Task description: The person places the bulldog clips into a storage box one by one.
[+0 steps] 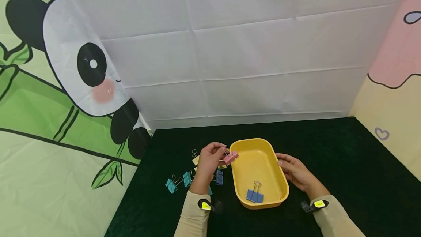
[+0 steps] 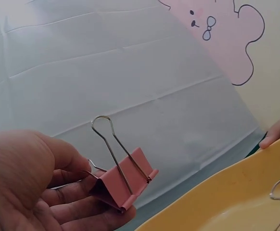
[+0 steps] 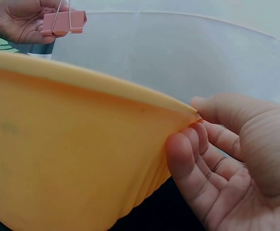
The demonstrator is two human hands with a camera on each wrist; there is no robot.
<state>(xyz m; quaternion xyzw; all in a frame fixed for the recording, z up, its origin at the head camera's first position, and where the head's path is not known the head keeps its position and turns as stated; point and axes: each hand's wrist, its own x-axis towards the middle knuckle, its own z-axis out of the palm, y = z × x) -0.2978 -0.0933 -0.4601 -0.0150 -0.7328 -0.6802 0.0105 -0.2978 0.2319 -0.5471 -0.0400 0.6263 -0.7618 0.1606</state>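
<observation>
My left hand point(image 1: 210, 158) pinches a pink binder clip point(image 1: 231, 157) by one wire handle, at the left rim of a yellow plastic tray point(image 1: 283, 178). In the left wrist view the pink clip point(image 2: 128, 178) shows its other handle standing up, with fingers beneath its body. At the tray's right side, my right hand point(image 1: 296, 173) holds the rim between thumb and fingers, as the right wrist view shows on the tray wall point(image 3: 82, 139). Inside the tray, near its front end, lies a blue binder clip point(image 1: 254, 196).
Left of the tray, on the dark green cloth point(image 1: 329, 149), lie several more clips: a teal clip point(image 1: 171, 185), another teal clip point(image 1: 187, 179), a yellow clip point(image 1: 196, 160) and a dark blue clip point(image 1: 219, 177). My left forearm partly hides this group. A white sheet point(image 1: 243, 54) hangs behind.
</observation>
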